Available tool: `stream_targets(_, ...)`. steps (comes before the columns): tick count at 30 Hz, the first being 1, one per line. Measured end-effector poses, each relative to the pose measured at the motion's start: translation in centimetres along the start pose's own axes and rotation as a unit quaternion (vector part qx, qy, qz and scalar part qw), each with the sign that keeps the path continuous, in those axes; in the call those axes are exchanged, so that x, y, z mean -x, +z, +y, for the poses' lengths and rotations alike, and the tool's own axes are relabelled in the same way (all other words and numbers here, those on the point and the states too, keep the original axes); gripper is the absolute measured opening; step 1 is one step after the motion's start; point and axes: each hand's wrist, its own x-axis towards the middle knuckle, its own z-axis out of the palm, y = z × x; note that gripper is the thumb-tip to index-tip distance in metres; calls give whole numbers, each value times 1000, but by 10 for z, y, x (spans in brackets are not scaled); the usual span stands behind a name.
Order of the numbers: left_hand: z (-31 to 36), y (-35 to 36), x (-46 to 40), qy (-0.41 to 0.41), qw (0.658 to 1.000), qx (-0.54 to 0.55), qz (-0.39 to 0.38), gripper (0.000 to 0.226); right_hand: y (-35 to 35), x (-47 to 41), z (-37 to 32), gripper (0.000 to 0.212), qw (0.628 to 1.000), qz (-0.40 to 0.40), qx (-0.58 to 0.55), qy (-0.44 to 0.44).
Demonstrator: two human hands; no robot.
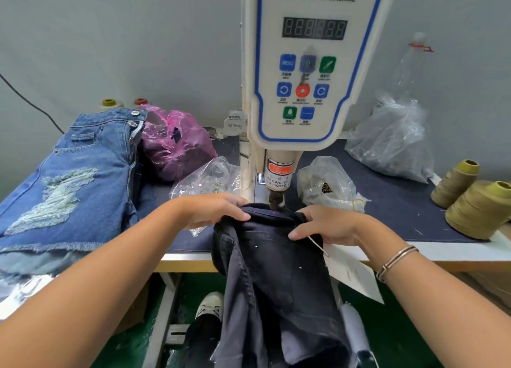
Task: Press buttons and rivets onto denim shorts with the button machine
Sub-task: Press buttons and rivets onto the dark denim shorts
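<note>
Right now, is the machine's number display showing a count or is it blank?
Cannot tell. The display shows only faint grey digit segments, none clearly lit.

Dark denim shorts [272, 259] under the button machine [309, 63], left hand [214, 211] and right hand [327, 225] gripping the waistband.

Table [387, 201], blue shorts [69, 174], thread cones [470, 196]

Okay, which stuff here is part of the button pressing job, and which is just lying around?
In use: dark shorts, button machine, left hand, right hand.
Lying about: blue shorts, pink bag, thread cones, bottle.
</note>
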Motion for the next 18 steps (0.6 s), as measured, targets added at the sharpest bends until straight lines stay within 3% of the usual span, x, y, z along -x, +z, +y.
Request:
stream_targets(3,5,3,3,-28,996,-90,-9,44,0,-4,1,23,999,34,2,-34)
stream_targets(6,5,5,-1,-39,984,-173,12,26,4,-9,4,23,992,103,-19,-67)
stream_targets(9,1,1,-1,-26,994,-101,15,35,7,-11,5,24,982,149,-62,-103)
stream_targets(12,-1,-4,1,-3,999,-42,13,43,5,-11,0,22,978,131,-117,-116)
stream_targets(18,-11,-3,-1,-12,998,20,57,55,7,-18,1,33,983,86,-109,-121)
